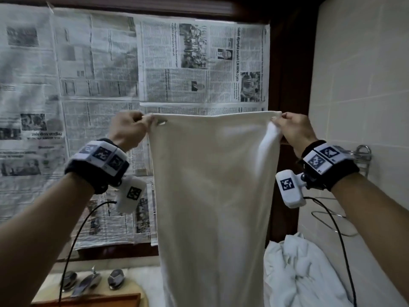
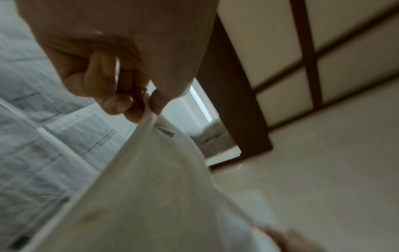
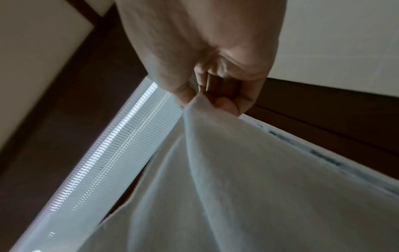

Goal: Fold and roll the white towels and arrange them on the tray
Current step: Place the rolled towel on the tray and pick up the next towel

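Observation:
A white towel (image 1: 210, 196) hangs full length in front of me, held up by its top edge. My left hand (image 1: 130, 127) pinches the top left corner between thumb and fingers, and my right hand (image 1: 292, 127) pinches the top right corner. The left wrist view shows the left hand (image 2: 138, 102) with the towel (image 2: 140, 196) falling away from its fingertips. In the right wrist view my right hand (image 3: 207, 95) grips the cloth corner and the towel (image 3: 237, 187) spreads below. A crumpled heap of white towels (image 1: 301, 275) lies low at the right. A wooden tray (image 1: 88, 301) shows at the bottom left.
Newspaper sheets (image 1: 88, 85) cover the window behind the towel. A tiled wall (image 1: 358, 85) with a metal rack (image 1: 363, 156) stands at the right. Chrome tap fittings (image 1: 93, 282) sit on the counter near the tray. Cables hang from both wrist cameras.

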`<state>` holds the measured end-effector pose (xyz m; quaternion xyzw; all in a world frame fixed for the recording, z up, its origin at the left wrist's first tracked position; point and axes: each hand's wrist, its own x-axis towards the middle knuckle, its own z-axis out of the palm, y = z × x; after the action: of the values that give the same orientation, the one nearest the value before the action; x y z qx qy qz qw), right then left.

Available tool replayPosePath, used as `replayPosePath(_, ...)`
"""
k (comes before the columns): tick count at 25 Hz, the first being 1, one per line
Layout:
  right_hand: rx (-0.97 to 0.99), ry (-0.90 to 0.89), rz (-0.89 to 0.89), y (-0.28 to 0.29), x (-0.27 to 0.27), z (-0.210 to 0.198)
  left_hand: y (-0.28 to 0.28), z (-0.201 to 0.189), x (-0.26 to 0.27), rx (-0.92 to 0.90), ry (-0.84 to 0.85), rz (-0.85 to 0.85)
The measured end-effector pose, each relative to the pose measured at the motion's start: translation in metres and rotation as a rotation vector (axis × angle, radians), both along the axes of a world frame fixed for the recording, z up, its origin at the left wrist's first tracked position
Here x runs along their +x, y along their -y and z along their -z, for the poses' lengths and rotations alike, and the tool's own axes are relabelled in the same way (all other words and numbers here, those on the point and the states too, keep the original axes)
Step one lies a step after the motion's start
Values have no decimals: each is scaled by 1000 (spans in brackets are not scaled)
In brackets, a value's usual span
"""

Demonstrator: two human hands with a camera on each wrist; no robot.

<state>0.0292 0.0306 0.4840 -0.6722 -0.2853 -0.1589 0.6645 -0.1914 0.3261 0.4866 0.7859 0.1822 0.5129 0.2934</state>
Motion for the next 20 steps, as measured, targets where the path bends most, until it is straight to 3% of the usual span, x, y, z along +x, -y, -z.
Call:
replayPosePath(2,67,-17,-132,8,-18,-10,16,-16,-11,-197,162,217)
replayPosePath(4,155,-27,-200,16,-35,-24,30,-33,-19,-279,256,347)
replayPosePath(8,183,-46,-212,12,-35,-38,39,-52,-9,-387,250,408)
replayPosePath(11,125,-112,-191,-7,-11,-21,31,-34,19,-437,175,369)
replayPosePath(16,-63,-277,-170,-53,51,78,1,71,90,-578,32,259)
replayPosePath(20,-325,-385,-50,-90,98,220,-26,222,143,-707,-139,111)
